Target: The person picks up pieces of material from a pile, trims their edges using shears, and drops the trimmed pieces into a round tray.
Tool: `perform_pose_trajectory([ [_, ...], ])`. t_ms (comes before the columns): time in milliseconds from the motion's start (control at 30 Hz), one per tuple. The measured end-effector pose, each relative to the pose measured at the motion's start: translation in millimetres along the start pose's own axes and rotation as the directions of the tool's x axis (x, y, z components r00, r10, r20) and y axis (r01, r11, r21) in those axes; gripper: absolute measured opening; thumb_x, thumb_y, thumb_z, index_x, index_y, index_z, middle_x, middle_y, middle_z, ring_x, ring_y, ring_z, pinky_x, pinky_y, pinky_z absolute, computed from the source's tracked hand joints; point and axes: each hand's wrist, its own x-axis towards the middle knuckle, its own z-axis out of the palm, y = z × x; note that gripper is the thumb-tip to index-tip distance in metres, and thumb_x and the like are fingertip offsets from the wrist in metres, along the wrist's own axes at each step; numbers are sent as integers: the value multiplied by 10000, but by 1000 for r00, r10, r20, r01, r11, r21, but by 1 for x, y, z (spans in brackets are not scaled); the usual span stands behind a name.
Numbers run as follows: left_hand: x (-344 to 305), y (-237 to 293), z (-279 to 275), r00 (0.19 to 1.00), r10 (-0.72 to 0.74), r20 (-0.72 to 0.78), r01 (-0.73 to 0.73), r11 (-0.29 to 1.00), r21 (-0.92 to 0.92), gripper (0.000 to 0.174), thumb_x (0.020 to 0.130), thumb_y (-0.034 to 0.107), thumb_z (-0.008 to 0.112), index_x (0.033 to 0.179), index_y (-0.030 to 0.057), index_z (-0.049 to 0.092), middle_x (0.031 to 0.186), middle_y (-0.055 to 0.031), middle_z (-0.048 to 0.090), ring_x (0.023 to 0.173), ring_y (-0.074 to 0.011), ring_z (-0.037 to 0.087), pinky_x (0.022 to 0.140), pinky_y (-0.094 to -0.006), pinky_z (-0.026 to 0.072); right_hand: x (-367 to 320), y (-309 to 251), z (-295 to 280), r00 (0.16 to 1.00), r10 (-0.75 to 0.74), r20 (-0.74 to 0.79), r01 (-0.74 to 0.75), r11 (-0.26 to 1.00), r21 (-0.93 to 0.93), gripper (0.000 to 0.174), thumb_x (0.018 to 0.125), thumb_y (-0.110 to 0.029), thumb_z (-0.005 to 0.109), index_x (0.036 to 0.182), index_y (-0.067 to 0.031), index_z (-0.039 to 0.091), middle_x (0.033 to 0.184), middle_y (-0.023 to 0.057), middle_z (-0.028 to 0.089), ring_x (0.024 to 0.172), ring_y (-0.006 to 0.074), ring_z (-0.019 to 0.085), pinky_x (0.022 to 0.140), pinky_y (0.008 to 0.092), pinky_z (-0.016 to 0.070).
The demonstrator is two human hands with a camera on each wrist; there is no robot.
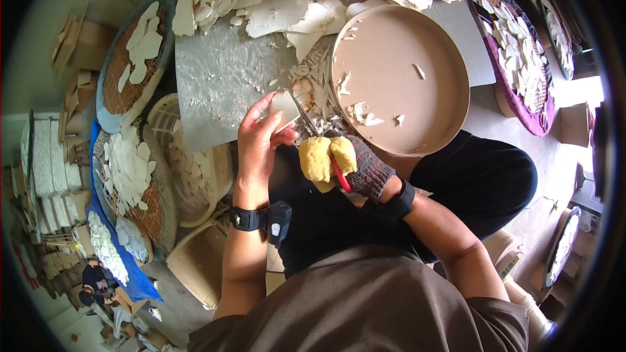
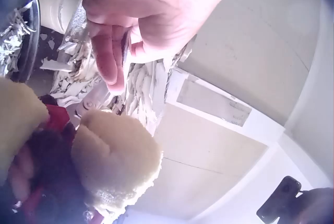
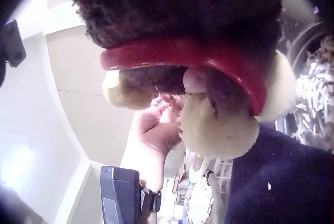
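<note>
My bare left hand (image 1: 256,143) pinches a thin, flat whitish piece (image 1: 284,108) between thumb and fingers, over the near edge of the metal table. In a dark knitted glove, my right hand (image 1: 373,168) grips scissors (image 1: 303,115) with red handles (image 3: 156,52). Thick yellow foam (image 1: 317,158) is wrapped around the handles. The scissor blades lie right along the right edge of the flat piece. In the left wrist view, the left hand (image 2: 156,12) shows the piece nearly edge-on, and the foam padding (image 2: 117,153) hides part of the gloved fingers.
A large round tan tray (image 1: 398,52) with several scraps stands at the right on the metal table (image 1: 222,85). Whitish flat pieces (image 1: 280,13) are heaped at the back. Narrow trimmings (image 1: 317,78) lie between. Woven trays (image 1: 107,58) and a basket (image 1: 218,186) stand left.
</note>
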Motion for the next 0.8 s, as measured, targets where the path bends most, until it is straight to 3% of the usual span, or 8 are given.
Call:
perform_pose_trajectory([
  [133,-8,11,12,1000,-27,13,26,995,100,467,812,142,668,1216,-1,482,821,-132,667,558,-131,614,509,-224,487,0,7,4,985,-166,-54,159,980,-123,336,803,-155,701,1108,-40,619,1036,93,657,968,172,630,862,316,487],
  [233,-5,8,2,996,-34,77,21,987,161,429,847,104,629,1236,13,472,862,-97,664,677,-133,637,569,-257,517,-2,6,-2,983,-186,0,179,944,-277,323,819,-146,680,1113,-32,612,1035,94,658,963,170,632,858,316,489],
  [300,-8,0,9,994,105,-21,-101,981,165,406,856,84,620,1221,1,463,882,-110,659,706,-151,643,587,-262,520,-6,14,-4,979,-206,-6,188,905,-382,306,832,-147,664,1109,-28,610,1033,94,659,963,173,633,857,317,490],
  [400,-3,-20,15,936,311,-163,-284,943,172,381,881,59,594,1220,-14,437,926,-138,651,730,-183,652,623,-271,528,-8,24,0,994,-106,1,104,971,-213,269,850,-160,632,1083,-27,621,1001,99,670,940,190,645,845,318,495],
  [467,1,-31,13,900,384,-206,-352,920,174,376,889,2,551,1213,-61,371,986,-211,623,754,-223,668,632,-277,560,-10,31,1,991,-129,-20,117,948,-296,248,852,-167,624,1057,-29,629,975,101,675,923,196,652,836,319,499],
  [533,2,-31,16,912,353,-207,-322,931,171,375,889,3,554,1209,-65,371,985,-209,622,756,-226,669,632,-277,562,-12,27,0,976,-216,8,186,821,-540,233,852,-156,612,1044,-27,637,955,104,681,911,196,657,826,317,502],
  [633,3,-31,15,921,337,-198,-307,937,168,374,891,5,552,1210,-65,370,982,-207,621,757,-227,669,631,-276,565,-13,32,0,989,-131,-61,100,925,-367,243,845,-147,616,1055,-29,637,974,103,679,926,195,654,834,319,500],
  [800,4,-29,14,928,352,-126,-323,925,202,352,888,-10,529,1208,-56,390,988,-197,636,780,-214,670,629,-272,568,-13,36,-2,985,-173,-23,164,960,-226,257,847,-132,633,1087,-40,632,1008,96,675,953,188,647,860,314,493],
])
